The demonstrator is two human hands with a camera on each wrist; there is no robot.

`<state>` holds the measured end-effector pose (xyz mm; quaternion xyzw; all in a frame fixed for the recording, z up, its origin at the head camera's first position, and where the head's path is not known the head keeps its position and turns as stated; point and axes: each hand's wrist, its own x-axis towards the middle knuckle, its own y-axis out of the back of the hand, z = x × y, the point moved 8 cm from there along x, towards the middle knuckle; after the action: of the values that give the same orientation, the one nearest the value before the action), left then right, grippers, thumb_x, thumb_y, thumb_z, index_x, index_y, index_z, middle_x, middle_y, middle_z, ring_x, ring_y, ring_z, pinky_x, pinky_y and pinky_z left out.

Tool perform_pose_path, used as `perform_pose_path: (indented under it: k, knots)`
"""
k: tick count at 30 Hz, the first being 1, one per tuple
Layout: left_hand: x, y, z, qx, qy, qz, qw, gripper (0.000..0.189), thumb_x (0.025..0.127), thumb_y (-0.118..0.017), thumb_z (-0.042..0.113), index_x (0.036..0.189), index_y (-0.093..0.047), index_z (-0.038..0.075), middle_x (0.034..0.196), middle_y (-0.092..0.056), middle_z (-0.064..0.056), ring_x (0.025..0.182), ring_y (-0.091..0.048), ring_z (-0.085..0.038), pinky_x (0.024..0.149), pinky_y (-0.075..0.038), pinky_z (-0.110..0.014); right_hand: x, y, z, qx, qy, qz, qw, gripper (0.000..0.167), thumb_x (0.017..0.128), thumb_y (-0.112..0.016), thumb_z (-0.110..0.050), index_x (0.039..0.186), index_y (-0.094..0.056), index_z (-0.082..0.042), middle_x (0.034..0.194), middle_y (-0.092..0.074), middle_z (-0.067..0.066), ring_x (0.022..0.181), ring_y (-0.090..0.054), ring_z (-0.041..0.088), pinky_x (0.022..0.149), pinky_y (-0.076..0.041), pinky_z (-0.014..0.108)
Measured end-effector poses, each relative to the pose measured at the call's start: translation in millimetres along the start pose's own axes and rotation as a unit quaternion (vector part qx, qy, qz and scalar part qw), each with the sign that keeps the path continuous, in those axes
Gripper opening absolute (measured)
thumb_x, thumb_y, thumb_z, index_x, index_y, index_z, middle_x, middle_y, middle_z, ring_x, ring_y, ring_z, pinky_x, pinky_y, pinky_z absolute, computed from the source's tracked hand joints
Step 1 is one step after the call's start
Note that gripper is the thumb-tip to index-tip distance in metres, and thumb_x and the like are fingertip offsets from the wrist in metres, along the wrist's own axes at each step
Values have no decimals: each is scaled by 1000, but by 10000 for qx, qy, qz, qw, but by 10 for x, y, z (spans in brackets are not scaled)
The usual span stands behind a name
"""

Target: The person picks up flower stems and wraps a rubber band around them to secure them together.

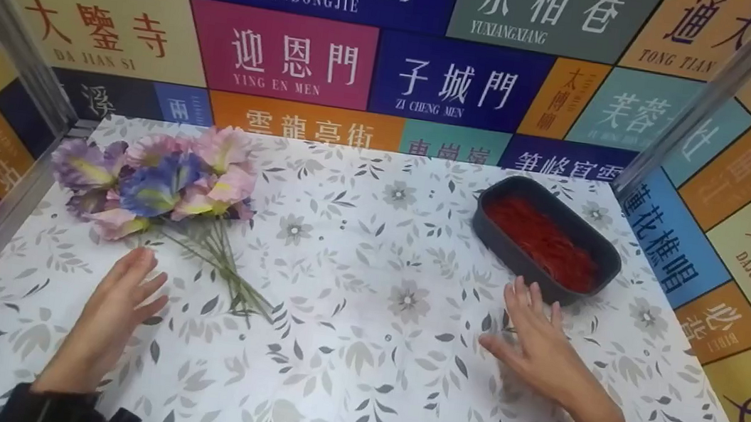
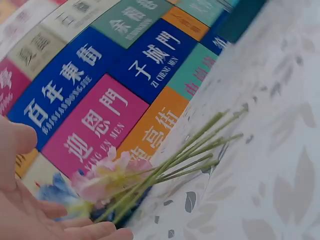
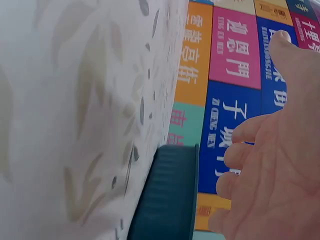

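Observation:
On the left of the table lies a bunch of artificial flowers [image 1: 160,184], pink, purple and blue, its thin green stems [image 1: 229,268] pointing toward the middle. My left hand [image 1: 120,309] is just in front of the blossoms, fingers relaxed, holding nothing. The same stems [image 2: 185,160] stretch beyond my left fingers in the left wrist view. At the right stands a dark grey rectangular tub [image 1: 488,228] with red shredded or stringy material [image 1: 540,238] inside. Close to its near side is my right hand [image 1: 538,346], fingers spread loosely and holding nothing. The tub's side [image 3: 167,190] shows beside that hand.
A white cloth with grey leaves and flowers covers the table [image 1: 344,350]. Panels with coloured signs [image 1: 280,52] rise behind and at both sides. Metal posts [image 1: 712,95] stand at the back corners. Dark sleeves and wrist straps [image 1: 64,409] are at the front edge.

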<state>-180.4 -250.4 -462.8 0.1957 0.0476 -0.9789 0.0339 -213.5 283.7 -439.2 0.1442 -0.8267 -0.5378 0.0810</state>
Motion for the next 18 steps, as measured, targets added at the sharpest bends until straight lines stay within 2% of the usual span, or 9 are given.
perform_pose_path:
  k: [2, 4, 7, 10, 12, 14, 18]
  knots:
    - [60, 56, -51, -458, 278, -233, 9983, 90, 102, -40, 57, 159, 18, 18, 170, 8, -7, 157, -12, -25, 126, -25, -38, 59, -9, -98, 49, 101, -105, 9999, 91, 95, -60, -53, 158, -18, -2, 168, -4, 17, 155, 0, 43, 123, 2, 66]
    - [141, 89, -97, -910, 500, -494, 9934, 92, 101, -40, 58, 157, 22, 17, 170, 11, -9, 158, -10, -25, 126, -24, -36, 133, -22, -211, 91, 219, -215, 9995, 93, 94, -61, -55, 158, -19, -2, 168, -6, 18, 156, 0, 41, 123, -1, 66]
    - [278, 114, -142, -1645, 735, -774, 9806, 93, 102, -40, 55, 155, 26, 15, 169, 15, -10, 158, -8, -26, 127, -21, -35, 266, -72, -381, 108, 382, -430, 9983, 96, 93, -60, -60, 158, -19, -2, 168, -8, 18, 156, -2, 39, 124, -3, 64]
    - [398, 135, -159, -2255, 862, -834, 9668, 91, 104, -39, 49, 154, 29, 16, 169, 17, -7, 158, -7, -24, 128, -19, -35, 414, -160, -527, 96, 561, -631, 9964, 97, 93, -58, -62, 158, -19, 0, 168, -10, 18, 156, -6, 39, 125, -4, 62]
    - [457, 143, -154, -2500, 929, -820, 9603, 89, 105, -39, 47, 153, 30, 17, 169, 18, -5, 158, -7, -23, 128, -18, -34, 517, -235, -601, 88, 668, -748, 9949, 97, 93, -56, -63, 157, -19, 0, 167, -10, 19, 156, -7, 39, 125, -5, 62]
    - [502, 142, -134, -2595, 967, -813, 9575, 89, 105, -40, 45, 153, 30, 18, 169, 18, -4, 158, -7, -22, 128, -18, -33, 614, -308, -657, 151, 703, -885, 9935, 97, 94, -55, -63, 157, -19, 1, 167, -9, 19, 156, -7, 40, 125, -5, 62]
    - [566, 143, -74, -2524, 1056, -757, 9589, 92, 104, -43, 45, 153, 30, 17, 169, 17, -4, 158, -8, -23, 128, -19, -33, 787, -451, -759, 302, 625, -1215, 9902, 98, 93, -53, -65, 158, -18, 0, 168, -7, 19, 156, -6, 38, 127, -5, 59]
